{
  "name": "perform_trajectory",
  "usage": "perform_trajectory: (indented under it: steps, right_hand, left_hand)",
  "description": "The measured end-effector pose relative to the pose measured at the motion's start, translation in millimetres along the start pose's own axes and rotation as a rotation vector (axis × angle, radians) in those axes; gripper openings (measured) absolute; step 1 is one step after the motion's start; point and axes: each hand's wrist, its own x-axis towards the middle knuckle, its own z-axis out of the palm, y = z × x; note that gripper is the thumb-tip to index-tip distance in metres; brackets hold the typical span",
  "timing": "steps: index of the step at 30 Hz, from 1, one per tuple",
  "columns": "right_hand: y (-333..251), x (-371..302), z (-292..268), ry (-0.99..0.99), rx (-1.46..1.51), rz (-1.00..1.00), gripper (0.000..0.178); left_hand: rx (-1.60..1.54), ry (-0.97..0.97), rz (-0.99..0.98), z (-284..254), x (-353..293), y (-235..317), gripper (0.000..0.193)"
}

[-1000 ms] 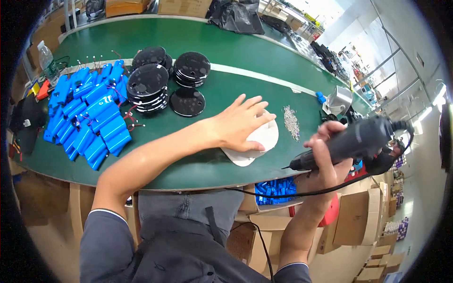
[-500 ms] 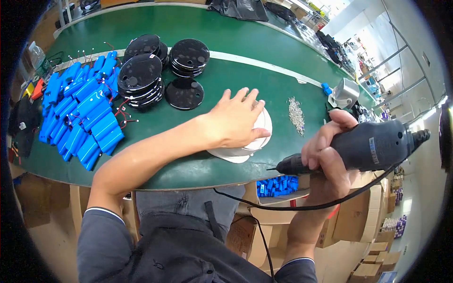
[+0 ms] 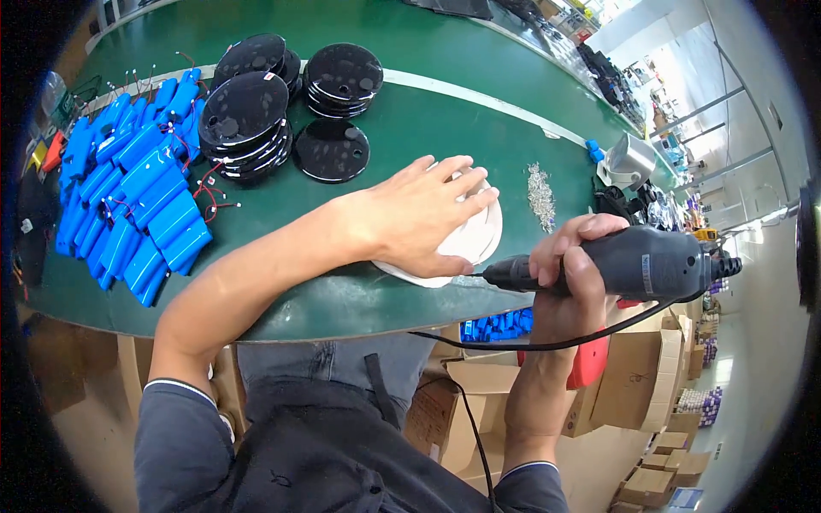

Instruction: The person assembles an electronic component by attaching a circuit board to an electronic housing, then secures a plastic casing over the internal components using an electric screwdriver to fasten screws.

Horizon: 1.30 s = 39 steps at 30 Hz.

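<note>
My left hand (image 3: 423, 214) lies over a white round part (image 3: 483, 235), fingers spread, covering much of it. Its thumb reaches toward the part's near edge. In my right hand (image 3: 573, 261) is a dark corded electric screwdriver (image 3: 654, 263), held sideways with the bit pointing left. The bit's tip is beside my left thumb at the near edge of the white part; whether it touches cannot be made out. To the right of the part lies a pile of small silvery screws (image 3: 540, 201).
Blue battery packs (image 3: 141, 192) with wires are heaped at the left. Stacks of glossy black discs (image 3: 244, 111) stand behind my left arm, with a single disc (image 3: 332, 151) nearer. A grey-white lamp-like housing (image 3: 630, 161) sits at the right. The screwdriver's cable (image 3: 547, 346) hangs below the table edge.
The screwdriver has moved left and up, bringing its bit to the white part. My left hand has shifted slightly on the part, its thumb now lower at the near edge.
</note>
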Motion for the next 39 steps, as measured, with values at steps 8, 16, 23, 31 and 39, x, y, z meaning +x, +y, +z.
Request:
perform_trajectory:
  steps: [8,16,23,31,39]
  right_hand:
    - [8,2,-4,0.006,0.026,0.011,0.032]
    - [7,3,-2,0.022,0.006,0.002,0.031]
    - [14,11,-6,0.084,-0.006,0.023,0.030]
    - [12,-3,-9,-0.115,-0.004,-0.092,0.029]
    - [15,10,-5,0.068,0.010,0.048,0.029]
  left_hand:
    - [0.040,0.073,0.011,4,-1,0,0.082]
    - [0.040,0.070,0.019,2,0,1,0.081]
    - [0.031,0.068,0.020,2,-2,1,0.082]
    - [0.013,0.045,0.011,3,-1,-1,0.081]
    - [0.020,0.051,0.008,2,-2,1,0.080]
